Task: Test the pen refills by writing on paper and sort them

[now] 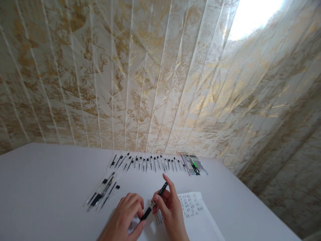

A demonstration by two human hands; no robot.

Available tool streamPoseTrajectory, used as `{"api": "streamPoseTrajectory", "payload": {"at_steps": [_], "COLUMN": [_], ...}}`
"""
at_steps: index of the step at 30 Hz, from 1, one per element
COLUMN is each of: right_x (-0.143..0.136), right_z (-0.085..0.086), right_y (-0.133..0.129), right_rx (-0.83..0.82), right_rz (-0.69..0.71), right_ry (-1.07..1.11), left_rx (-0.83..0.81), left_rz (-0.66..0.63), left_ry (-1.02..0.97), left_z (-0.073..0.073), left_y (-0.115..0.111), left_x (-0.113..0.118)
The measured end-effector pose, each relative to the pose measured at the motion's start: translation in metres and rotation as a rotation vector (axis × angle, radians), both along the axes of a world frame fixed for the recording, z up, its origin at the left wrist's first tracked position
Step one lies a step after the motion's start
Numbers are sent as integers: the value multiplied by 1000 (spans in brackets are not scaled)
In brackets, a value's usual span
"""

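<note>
A black pen (150, 208) slants between my two hands over the white table. My right hand (168, 206) grips its upper part between thumb and fingers, with the index finger raised along it. At the pen's lower end, the thumb and fingers of my left hand (127, 214) close around the dark tip. Under and beside my right hand lies a white sheet of paper (193, 207) with rows of handwriting, partly covered by the hand. To the left of my left hand is a small pile of pens and pen parts (100, 195), with a loose black cap (117, 187) beside it.
Along the back of the white table (62, 174) runs a long row of clear pens with black parts (147, 164). A cluster of coloured and dark pens (194, 164) ends that row on the right. A gold-patterned pleated curtain (140, 83) hangs behind the table.
</note>
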State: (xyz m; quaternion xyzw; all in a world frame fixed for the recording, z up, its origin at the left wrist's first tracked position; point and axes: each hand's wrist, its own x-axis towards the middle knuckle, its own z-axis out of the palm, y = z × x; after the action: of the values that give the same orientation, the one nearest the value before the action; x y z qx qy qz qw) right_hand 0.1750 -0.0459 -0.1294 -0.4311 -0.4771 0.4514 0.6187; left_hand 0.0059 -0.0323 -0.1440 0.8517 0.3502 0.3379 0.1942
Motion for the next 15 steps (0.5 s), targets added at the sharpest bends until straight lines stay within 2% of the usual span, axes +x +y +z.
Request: {"api": "streamPoseTrajectory", "payload": {"at_steps": [3,7,10,12,15], "right_x": [-2,-13,-13,6,69], "right_z": [-1,-7,-3,9,36], "right_y": [0,-3,-2,5,26], "right_rx": [9,-13,-27,-30,-97], "right_rz": [6,34,110,92,-70], "right_ry": [19,51,-58,-202,-546], "left_rx": [30,52,54,47,8], "left_rz": [-39,-36,-41,-64,-22], "left_ry": [2,-34,-47,-38,-64], "left_z": [-1,4,7,6,5], "left_y": [0,-1,-2,-3,-8], "left_x": [-1,1,3,3,3]}}
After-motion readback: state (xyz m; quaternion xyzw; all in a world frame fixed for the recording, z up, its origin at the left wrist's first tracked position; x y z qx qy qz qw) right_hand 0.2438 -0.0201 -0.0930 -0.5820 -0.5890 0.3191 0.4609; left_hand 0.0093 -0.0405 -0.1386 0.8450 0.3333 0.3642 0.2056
